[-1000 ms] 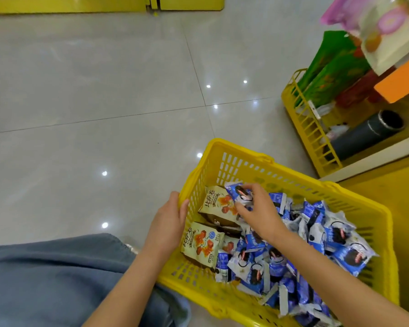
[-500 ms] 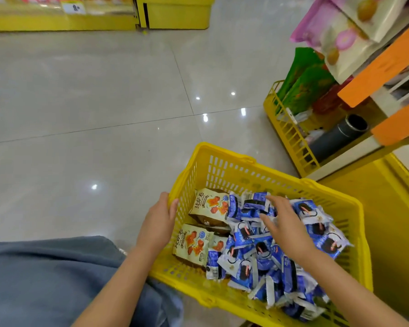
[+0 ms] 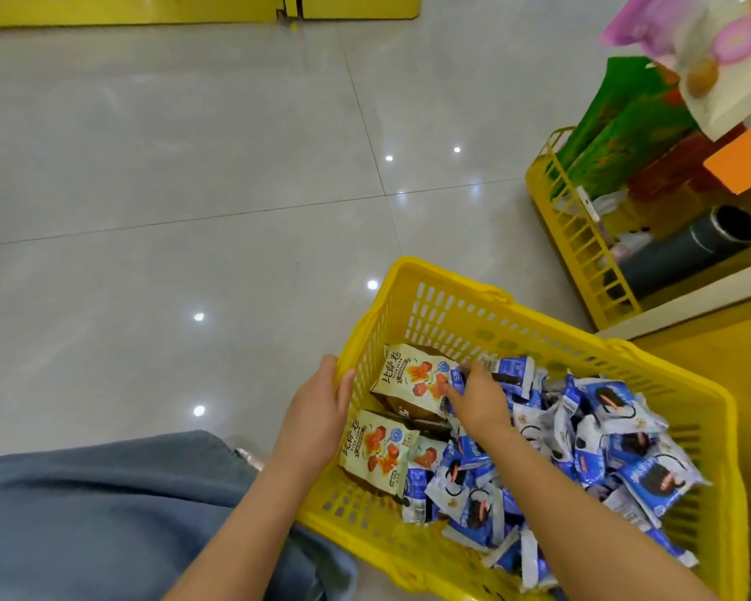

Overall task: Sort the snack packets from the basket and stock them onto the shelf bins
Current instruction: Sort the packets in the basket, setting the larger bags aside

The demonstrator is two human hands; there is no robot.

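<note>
A yellow plastic basket (image 3: 460, 305) stands on the floor, filled with several blue-and-white snack packets (image 3: 616, 405) and cream packets with red cubes printed on them (image 3: 417, 379). My left hand (image 3: 317, 409) grips the basket's left rim, thumb hooked over the edge. My right hand (image 3: 478, 396) reaches into the pile, its fingers curled on a blue-and-white packet (image 3: 510, 370) beside the upper cream packet. A second cream packet (image 3: 378, 448) lies near the basket's left wall.
A yellow shelf bin (image 3: 577, 236) at the right holds green packets (image 3: 616, 132), a red packet and a dark cylinder (image 3: 686, 253). An orange shelf edge (image 3: 742, 162) and pink-and-cream packets hang above. Grey tiled floor spreads left; my grey-trousered knee is at the lower left.
My right hand moved left across the pile, from the middle packets toward the upper cream packet. The left hand kept its hold on the rim. The camera shifted slightly.
</note>
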